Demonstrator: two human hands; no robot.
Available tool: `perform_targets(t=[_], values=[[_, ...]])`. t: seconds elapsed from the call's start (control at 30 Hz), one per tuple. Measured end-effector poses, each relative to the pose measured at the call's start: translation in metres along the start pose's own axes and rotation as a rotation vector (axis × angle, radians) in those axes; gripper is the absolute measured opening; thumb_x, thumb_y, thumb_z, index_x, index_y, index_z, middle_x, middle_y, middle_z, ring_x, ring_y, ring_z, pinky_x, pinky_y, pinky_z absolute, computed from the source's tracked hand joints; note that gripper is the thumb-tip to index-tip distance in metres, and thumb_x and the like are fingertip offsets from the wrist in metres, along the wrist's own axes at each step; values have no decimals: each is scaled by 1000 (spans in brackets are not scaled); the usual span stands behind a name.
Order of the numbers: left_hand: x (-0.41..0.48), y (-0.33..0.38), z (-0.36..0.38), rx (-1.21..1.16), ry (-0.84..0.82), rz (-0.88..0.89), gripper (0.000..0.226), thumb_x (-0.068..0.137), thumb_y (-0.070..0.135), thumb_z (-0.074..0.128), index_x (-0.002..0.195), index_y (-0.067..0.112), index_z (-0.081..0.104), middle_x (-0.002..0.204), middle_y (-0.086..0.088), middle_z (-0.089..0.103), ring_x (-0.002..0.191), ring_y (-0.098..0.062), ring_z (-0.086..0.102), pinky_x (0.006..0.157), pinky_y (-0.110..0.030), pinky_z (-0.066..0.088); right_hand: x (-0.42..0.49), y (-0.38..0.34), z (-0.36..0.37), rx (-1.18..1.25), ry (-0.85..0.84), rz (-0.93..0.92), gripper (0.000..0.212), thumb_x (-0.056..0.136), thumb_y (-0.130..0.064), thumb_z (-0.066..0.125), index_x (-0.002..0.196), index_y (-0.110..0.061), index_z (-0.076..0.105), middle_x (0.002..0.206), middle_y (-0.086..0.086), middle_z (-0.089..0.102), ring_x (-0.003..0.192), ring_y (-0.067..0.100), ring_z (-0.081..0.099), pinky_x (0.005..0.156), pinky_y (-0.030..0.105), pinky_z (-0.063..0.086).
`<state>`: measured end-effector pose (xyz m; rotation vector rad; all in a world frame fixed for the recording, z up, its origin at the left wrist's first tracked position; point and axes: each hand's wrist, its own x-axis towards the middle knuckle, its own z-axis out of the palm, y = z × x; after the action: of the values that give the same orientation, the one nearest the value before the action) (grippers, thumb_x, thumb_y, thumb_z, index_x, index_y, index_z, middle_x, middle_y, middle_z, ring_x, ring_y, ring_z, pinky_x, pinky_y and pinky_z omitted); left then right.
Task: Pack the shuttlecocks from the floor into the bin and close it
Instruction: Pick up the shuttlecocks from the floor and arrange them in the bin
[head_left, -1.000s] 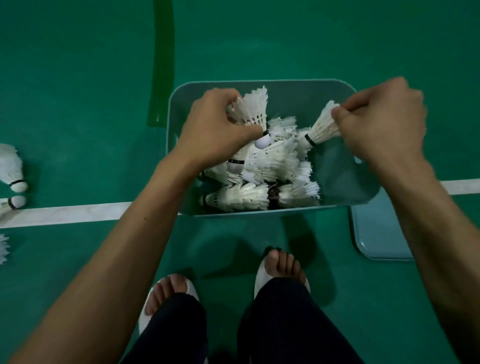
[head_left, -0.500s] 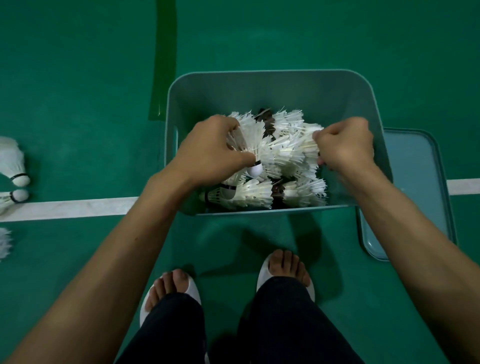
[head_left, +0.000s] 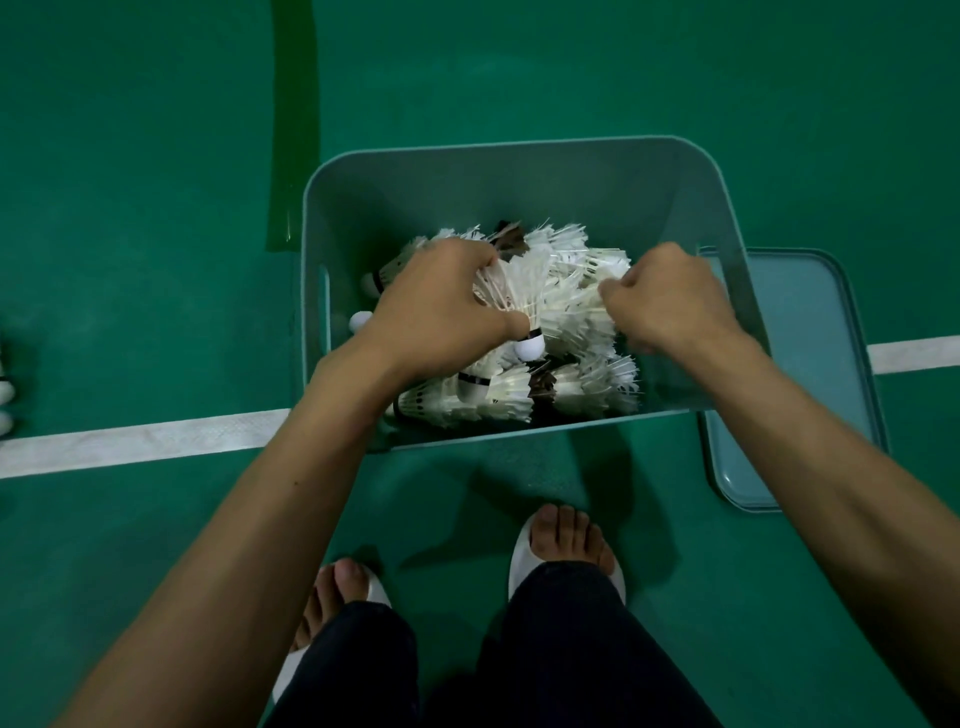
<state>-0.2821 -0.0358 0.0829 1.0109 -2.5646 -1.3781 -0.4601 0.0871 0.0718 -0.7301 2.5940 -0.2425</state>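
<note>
Nearest, two bare feet in white slippers (head_left: 524, 558) on the green floor (head_left: 130, 156), just short of the bin's near wall, below two dark trouser legs (head_left: 561, 649). One pale teal bin (head_left: 488, 171), open, standing across one white court line (head_left: 145, 439). Inside the bin, a heap of white shuttlecocks (head_left: 519, 400), too tangled to count; at least a dozen, a few with dark bands at the cork. Both hands down inside the bin, above the heap. Left hand (head_left: 441, 306) clenched round the feathers of one shuttlecock (head_left: 519, 291), cork end pointing toward the bin's near wall. Right hand (head_left: 670, 306) closed in a fist against the feathers at the bin's right side; what it grips, if anything, cannot be told. One flat teal lid (head_left: 810, 364) on the floor, touching or just beside the bin's right wall. Left of the bin, well apart at the frame edge, two white corks (head_left: 4, 408) of further shuttlecocks on the floor. Beyond the bin's far left corner, one darker green stripe (head_left: 293, 114). No readable writing or brand anywhere.
</note>
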Motion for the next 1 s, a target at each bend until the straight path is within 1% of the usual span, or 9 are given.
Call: perform_targets(t=[0.07, 0.17, 0.3, 0.37, 0.43, 0.5, 0.63, 0.87, 1.0], values=[[1, 0, 0, -3, -8, 3, 40, 65, 40, 75, 82, 5, 65, 74, -15, 70, 63, -30, 62, 68, -51, 56, 3, 0, 3, 61, 9, 13, 33, 89, -25, 60, 65, -3, 55, 61, 14, 57, 69, 36, 65, 66, 39, 55], [2, -3, 0, -9, -12, 9, 35, 70, 36, 79, 81, 6, 65, 72, -12, 69, 59, -24, 58, 66, -45, 55, 17, -3, 7, 396, -25, 160, 18, 83, -11, 65, 80, 7, 66, 73, 16, 66, 70, 36, 74, 66, 53, 64], [2, -9, 1, -6, -16, 17, 35, 73, 32, 79, 82, 2, 64, 73, -17, 68, 54, -19, 50, 57, -43, 50, 29, -5, 9, 605, -22, 248, 10, 79, -8, 73, 85, -5, 65, 79, 13, 59, 73, 26, 64, 84, 60, 59], [2, -10, 2, 0, -15, 14, 37, 70, 36, 76, 81, 3, 64, 73, -15, 68, 56, -20, 52, 59, -48, 53, 28, -3, 9, 609, 10, 254, 14, 73, -7, 75, 85, -4, 68, 76, 12, 57, 71, 22, 57, 77, 47, 60], [3, -13, 3, -2, -17, 11, 37, 69, 36, 75, 81, 3, 63, 73, -15, 68, 56, -19, 53, 56, -43, 49, 26, -2, 11, 602, 36, 241, 20, 70, -2, 75, 87, 6, 71, 76, 13, 66, 73, 19, 56, 66, 35, 49], [3, -13, 3, -8, -20, 9, 35, 71, 35, 76, 80, 4, 63, 72, -14, 68, 55, -18, 51, 57, -35, 43, 25, -3, 13, 581, 55, 210, 19, 70, 3, 76, 86, -4, 68, 88, 10, 70, 85, 22, 62, 71, 31, 49], [4, -12, 3, 0, -27, 16, 33, 70, 37, 75, 80, 8, 64, 71, -12, 68, 55, -18, 51, 58, -36, 46, 26, -6, 14, 531, 90, 85, 46, 72, 4, 72, 107, -19, 52, 101, 1, 62, 96, 20, 62, 79, 35, 56], [4, -12, 4, 18, -33, 13, 32, 70, 36, 76, 78, 8, 63, 71, -12, 69, 59, -30, 60, 57, -44, 51, 27, -9, 0, 330, -1, -116, 71, 69, 2, 69, 133, -18, 47, 125, 1, 62, 104, 27, 66, 89, 44, 58], [4, -8, 5, 39, -36, 4, 36, 70, 39, 75, 88, 12, 61, 78, -9, 70, 70, -28, 66, 71, -50, 59, 22, -9, -4, 188, -23, -266, 75, 76, 1, 73, 140, -17, 37, 113, 8, 60, 90, 26, 68, 86, 48, 58]])
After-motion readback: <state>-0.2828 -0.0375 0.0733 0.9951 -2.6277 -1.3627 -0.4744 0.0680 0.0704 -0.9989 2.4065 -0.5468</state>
